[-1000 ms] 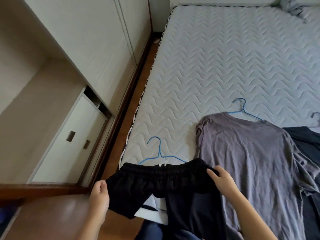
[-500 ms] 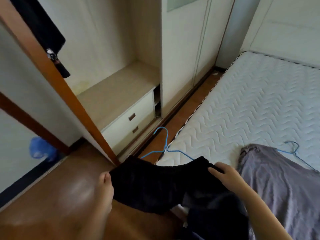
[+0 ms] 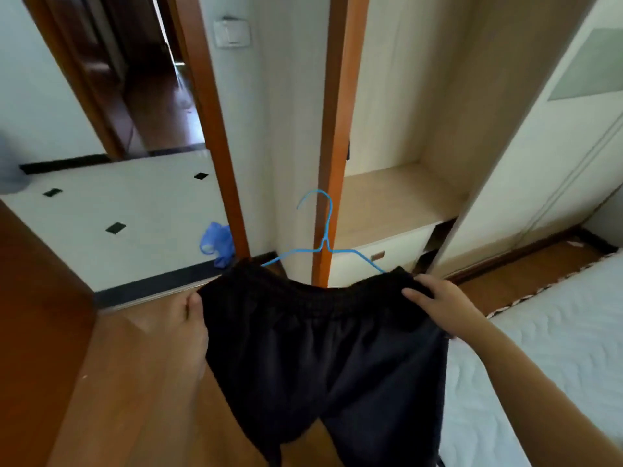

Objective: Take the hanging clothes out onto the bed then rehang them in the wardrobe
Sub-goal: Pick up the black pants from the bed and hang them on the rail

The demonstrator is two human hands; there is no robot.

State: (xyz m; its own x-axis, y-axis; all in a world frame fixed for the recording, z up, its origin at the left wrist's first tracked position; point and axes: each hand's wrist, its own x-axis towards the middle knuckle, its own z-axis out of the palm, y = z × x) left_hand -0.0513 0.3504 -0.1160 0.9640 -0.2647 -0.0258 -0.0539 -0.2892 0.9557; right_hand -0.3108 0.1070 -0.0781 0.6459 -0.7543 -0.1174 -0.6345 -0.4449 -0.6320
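I hold black shorts by the waistband, spread out in front of me above the wooden floor. A blue wire hanger sticks up out of the waistband, its hook pointing up. My left hand grips the left end of the waistband. My right hand grips the right end. The open wardrobe stands straight ahead, with a bare shelf above drawers. The bed lies to my right.
An orange-brown wardrobe frame post rises right behind the hanger. A doorway opens at the upper left. A blue plastic bag lies on the tiled floor there. A dark wooden door panel stands at the left edge.
I have turned left from the bed toward the wardrobe, carrying the shorts on the hanger. The grey shirt on the bed has left the view. Both hands keep their hold.
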